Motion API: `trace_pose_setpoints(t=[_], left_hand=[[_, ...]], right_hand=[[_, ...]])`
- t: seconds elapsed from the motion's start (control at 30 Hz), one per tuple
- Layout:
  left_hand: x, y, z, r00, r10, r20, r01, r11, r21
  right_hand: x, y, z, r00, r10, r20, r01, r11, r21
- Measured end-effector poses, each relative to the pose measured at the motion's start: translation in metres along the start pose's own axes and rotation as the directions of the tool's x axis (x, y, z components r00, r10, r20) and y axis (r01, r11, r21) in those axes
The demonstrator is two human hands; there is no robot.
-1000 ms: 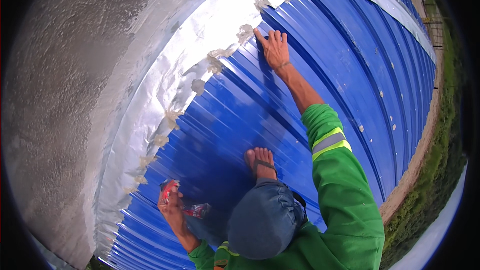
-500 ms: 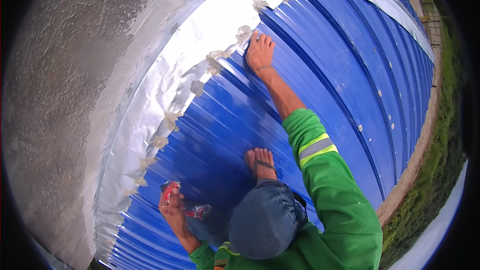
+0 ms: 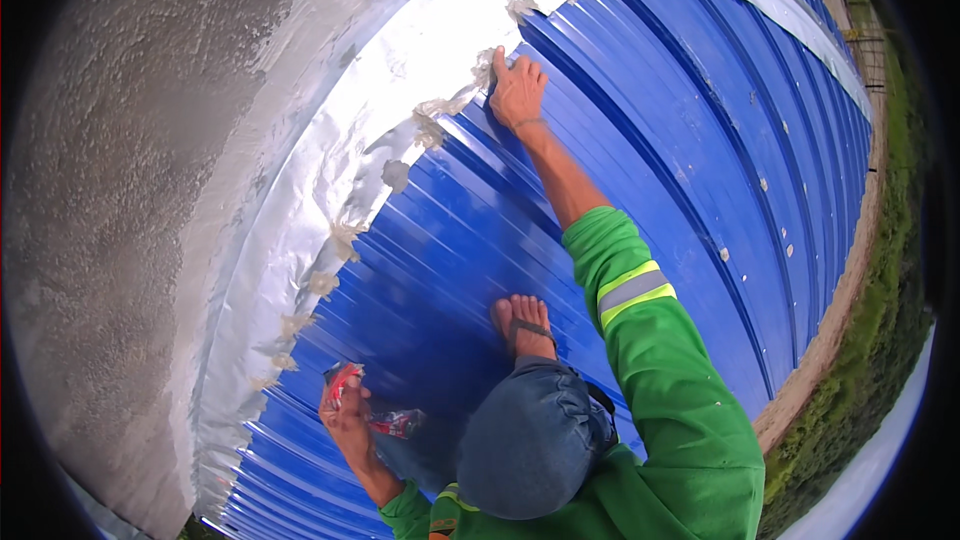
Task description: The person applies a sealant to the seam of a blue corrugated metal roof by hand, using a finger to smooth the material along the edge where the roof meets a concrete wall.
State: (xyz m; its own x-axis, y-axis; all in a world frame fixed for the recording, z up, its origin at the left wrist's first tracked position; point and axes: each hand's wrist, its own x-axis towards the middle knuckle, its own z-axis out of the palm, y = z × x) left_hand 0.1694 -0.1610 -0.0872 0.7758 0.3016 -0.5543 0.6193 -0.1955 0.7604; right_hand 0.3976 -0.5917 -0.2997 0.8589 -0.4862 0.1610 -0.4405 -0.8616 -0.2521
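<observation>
My right hand (image 3: 517, 95) reaches up to the edge of the silver flashing strip (image 3: 400, 70). Its index finger is stretched out against a lump of grey putty-like sealant (image 3: 485, 69), where the strip meets the blue ribbed metal roofing (image 3: 620, 150). The other fingers bend loosely, with nothing visible in them. Lower down, my left hand (image 3: 345, 422) is closed around a crumpled red and clear plastic packet (image 3: 344, 377). Beside that hand shows more red and clear plastic (image 3: 398, 423); whether it belongs to the same packet I cannot tell.
More sealant lumps (image 3: 395, 176) dot the strip's edge. A rough plastered wall (image 3: 130, 140) rises at left. My sandalled foot (image 3: 525, 322) stands on the roofing below my bent knee (image 3: 535, 440). Pale bits (image 3: 724, 254) lie on the ribs; greenery (image 3: 850, 390) borders the roof at right.
My right hand has shifted slightly up and left, and its index finger now stretches onto the sealant lump. My left hand still holds the packet in nearly the same place.
</observation>
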Motion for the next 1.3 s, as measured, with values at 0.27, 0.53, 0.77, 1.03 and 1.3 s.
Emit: trace_pose_setpoints(t=[0.27, 0.53, 0.77, 1.03, 1.3], left_hand=[[-0.001, 0.003, 0.011, 1.000, -0.005, 0.010, 0.005, 1.000, 0.025], [0.010, 0.036, 0.063, 0.980, 0.120, 0.159, -0.117, 0.993, -0.026], [0.007, 0.064, 0.102, 0.943, 0.249, 0.223, -0.232, 0.968, -0.098], [-0.005, 0.073, 0.093, 0.961, 0.159, 0.227, -0.153, 0.987, -0.044], [-0.011, 0.068, 0.098, 0.942, 0.245, 0.231, -0.173, 0.940, -0.293]], right_hand=[[0.003, 0.034, -0.056, 0.975, 0.199, 0.098, -0.221, 0.910, 0.351], [-0.109, 0.009, -0.112, 0.979, -0.064, 0.194, -0.086, 0.734, 0.674], [-0.197, -0.056, -0.208, 0.845, -0.327, 0.422, -0.314, 0.334, 0.889], [-0.211, -0.078, -0.232, 0.739, -0.507, 0.444, -0.357, 0.264, 0.896], [-0.219, -0.071, -0.217, 0.736, -0.517, 0.437, -0.303, 0.325, 0.896]])
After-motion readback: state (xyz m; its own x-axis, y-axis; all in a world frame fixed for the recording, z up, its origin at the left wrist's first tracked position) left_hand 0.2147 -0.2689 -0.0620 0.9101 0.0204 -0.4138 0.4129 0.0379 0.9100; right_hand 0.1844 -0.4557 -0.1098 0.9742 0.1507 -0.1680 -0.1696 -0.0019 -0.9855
